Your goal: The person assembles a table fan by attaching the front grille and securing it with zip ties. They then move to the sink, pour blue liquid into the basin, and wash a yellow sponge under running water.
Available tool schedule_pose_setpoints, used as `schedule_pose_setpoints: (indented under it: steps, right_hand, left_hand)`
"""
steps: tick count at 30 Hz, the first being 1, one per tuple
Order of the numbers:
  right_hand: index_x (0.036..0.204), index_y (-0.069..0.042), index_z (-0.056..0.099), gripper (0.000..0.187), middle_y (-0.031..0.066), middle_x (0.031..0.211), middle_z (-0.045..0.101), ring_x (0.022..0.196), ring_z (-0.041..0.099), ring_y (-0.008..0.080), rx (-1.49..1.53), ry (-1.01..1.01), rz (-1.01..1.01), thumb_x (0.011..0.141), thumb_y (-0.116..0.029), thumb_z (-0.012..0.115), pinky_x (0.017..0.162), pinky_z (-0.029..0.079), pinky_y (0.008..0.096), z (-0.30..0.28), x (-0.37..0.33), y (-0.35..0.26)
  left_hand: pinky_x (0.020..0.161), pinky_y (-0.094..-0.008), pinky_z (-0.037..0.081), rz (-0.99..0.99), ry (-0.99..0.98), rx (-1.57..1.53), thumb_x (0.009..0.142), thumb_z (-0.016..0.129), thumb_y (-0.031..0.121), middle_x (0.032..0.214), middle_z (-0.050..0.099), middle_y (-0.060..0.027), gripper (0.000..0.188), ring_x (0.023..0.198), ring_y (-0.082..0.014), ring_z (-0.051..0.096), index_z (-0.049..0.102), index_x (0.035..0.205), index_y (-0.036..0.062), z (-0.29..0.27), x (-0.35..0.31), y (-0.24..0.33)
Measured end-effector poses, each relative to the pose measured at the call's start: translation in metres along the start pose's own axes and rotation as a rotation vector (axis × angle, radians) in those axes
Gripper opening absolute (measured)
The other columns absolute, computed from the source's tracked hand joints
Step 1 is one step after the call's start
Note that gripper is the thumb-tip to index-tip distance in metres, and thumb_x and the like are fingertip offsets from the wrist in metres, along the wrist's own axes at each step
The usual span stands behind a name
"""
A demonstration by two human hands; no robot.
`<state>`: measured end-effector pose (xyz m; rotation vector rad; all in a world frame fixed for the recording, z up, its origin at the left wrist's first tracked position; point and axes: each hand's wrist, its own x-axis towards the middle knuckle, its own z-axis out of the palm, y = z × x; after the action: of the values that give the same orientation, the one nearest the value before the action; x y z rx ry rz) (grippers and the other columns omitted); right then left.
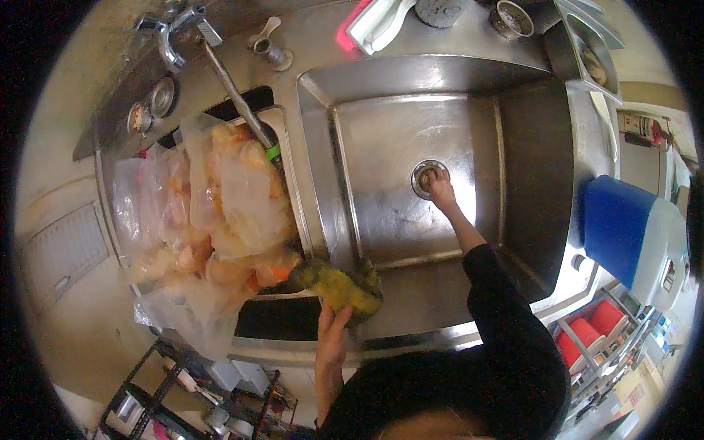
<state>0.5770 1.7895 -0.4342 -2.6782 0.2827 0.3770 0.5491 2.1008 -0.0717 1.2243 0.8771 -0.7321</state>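
Observation:
My left hand (334, 334) grips a yellow-green scrubbing sponge (345, 291) at the sink's near left edge. Its fuzzy, dark green parts look blurred. Inside the large steel sink (396, 213), my right hand (441, 192) reaches down to the round drain strainer (421, 174), fingers drawn together at its middle. The fingertips are partly hidden there. Left of the sponge, several clear plastic bags (249, 194) of pale orange-pink food, perhaps raw meat, lie heaped over a smaller basin.
A tap (172, 55) and a hose with a green band (273, 152) stand at the back left. Behind the sink are a white tray (378, 26) and a metal bowl (511, 20). A blue-and-white jug (623, 231) stands at the right, above a rack with red-coloured items (587, 337).

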Motion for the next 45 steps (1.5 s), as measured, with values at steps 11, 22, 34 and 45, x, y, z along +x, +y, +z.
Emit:
schedule_pose_setpoints:
  steps: [11,22,34,45]
  right_hand:
    - [0.103,-0.002,0.060,0.023,0.0141,0.100,0.061,0.088,0.060,0.0276,0.811,0.470,-0.325,0.081,-0.006,0.058,0.075,0.049,0.0380,-0.193,0.060,-0.219]
    - [0.093,0.004,0.060,0.040,0.0241,0.089,0.062,0.087,0.059,0.0369,0.492,0.124,-0.248,0.080,-0.034,0.059,0.076,0.045,0.0450,-0.225,0.138,-0.375]
    - [0.098,0.001,0.060,0.024,0.0235,0.090,0.062,0.086,0.061,0.0359,0.054,0.134,-0.553,0.083,-0.017,0.057,0.074,0.047,0.0436,-0.263,0.162,-0.275]
    - [0.108,-0.003,0.062,0.037,0.0189,0.095,0.065,0.089,0.063,0.0316,0.402,0.208,-0.415,0.085,-0.033,0.057,0.078,0.049,0.0377,-0.311,0.216,-0.343]
  left_hand:
    - [0.106,-0.0294,0.023,0.013,-0.172,0.094,0.089,0.057,0.020,0.136,0.039,-0.0072,0.059,0.126,-0.0168,0.034,0.029,0.139,0.0035,-0.006,-0.004,-0.008]
    - [0.108,-0.0302,0.019,0.077,-0.243,0.061,0.090,0.055,0.019,0.137,0.037,-0.0079,0.060,0.129,-0.0170,0.030,0.026,0.139,0.0034,-0.010,-0.029,-0.002]
    - [0.108,-0.0299,0.016,0.011,-0.355,0.124,0.089,0.057,0.022,0.139,0.034,-0.0059,0.065,0.131,-0.0166,0.027,0.022,0.141,0.0043,0.015,-0.026,-0.008]
    - [0.109,-0.0343,0.017,0.054,-0.343,0.270,0.086,0.060,0.033,0.142,0.033,-0.0084,0.072,0.133,-0.0200,0.025,0.024,0.141,0.0051,0.019,0.003,-0.020]
